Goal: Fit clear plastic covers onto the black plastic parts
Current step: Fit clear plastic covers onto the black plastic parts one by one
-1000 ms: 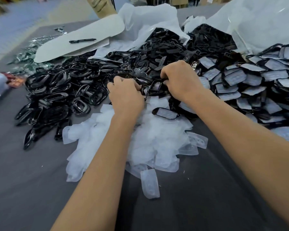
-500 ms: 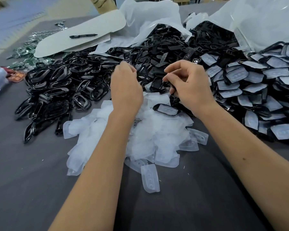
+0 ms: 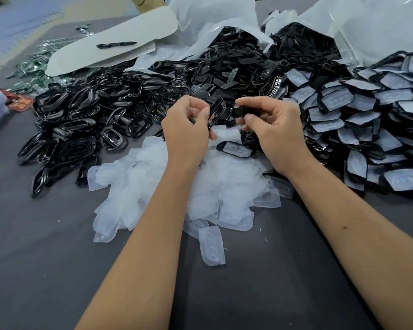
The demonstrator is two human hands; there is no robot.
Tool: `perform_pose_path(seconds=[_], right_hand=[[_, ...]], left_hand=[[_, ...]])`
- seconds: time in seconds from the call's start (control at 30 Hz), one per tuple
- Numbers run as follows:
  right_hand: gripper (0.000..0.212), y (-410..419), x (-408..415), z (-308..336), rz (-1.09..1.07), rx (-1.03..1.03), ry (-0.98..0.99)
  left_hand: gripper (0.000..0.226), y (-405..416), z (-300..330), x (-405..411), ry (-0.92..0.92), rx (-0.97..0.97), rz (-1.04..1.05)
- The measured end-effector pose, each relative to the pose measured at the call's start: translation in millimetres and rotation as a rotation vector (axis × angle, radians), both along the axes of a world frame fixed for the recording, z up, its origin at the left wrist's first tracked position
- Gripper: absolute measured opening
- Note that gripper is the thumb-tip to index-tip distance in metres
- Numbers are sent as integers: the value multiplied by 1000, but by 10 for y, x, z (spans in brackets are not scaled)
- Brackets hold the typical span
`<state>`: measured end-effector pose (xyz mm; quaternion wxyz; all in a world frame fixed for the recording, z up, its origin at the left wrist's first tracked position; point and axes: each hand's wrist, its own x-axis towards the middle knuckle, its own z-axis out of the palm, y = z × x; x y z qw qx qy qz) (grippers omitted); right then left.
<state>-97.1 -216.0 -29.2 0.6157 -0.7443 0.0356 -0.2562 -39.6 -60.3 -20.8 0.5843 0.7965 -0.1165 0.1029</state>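
Standing by the grey table, I take the heap of clear covers in the middle as my marker and read across from its left. Left of the heap and a little beyond it lies a spread of glossy black frames with nothing fitted to them; further back on that side a black pen rests on a pale sheet. Directly above the heap's far edge, both hands have come up off the pile, where a second ago they were pressed down among the parts. The left hand now pinches a black frame between thumb and fingertips, holding it on edge. Just right of it, the right hand has its fingers curled round a second dark piece; what exactly that piece is I cannot tell. Neither hand seems to hold a clear cover, so I judge a fresh part has only just been picked out and the fitting itself is still to come. One covered part lies at the heap's far right edge, below the hands. Right of the heap a large stack of finished covered parts runs to the table's edge.
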Motion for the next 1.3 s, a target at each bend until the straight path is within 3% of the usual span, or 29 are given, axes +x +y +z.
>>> perform_pose_path(seconds=[0.23, 0.43, 0.7, 0.83, 0.97, 1.13, 1.3], right_hand=[[19, 8, -8, -53, -7, 77, -45], [16, 4, 3, -73, -30, 62, -37], [16, 26, -4, -57, -219, -285, -60], [14, 69, -24, -44, -209, -343, -125], [15, 65, -12, -38, -202, -392, -130], [12, 76, -25, -25, -147, -309, -96], [10, 89, -36, -17, -131, -258, -71]], left_hand=[[6, -14, -31, -5, 90, -46, -118], [18, -3, -42, 41, 159, -89, -170], [14, -28, -37, 16, 198, -262, -164], [18, -76, -86, 11, 169, -214, -98], [20, -101, -111, 23, 129, -189, -159], [29, -94, -99, 47, 78, -92, -235], [35, -81, -100, 46, 136, -161, -243]])
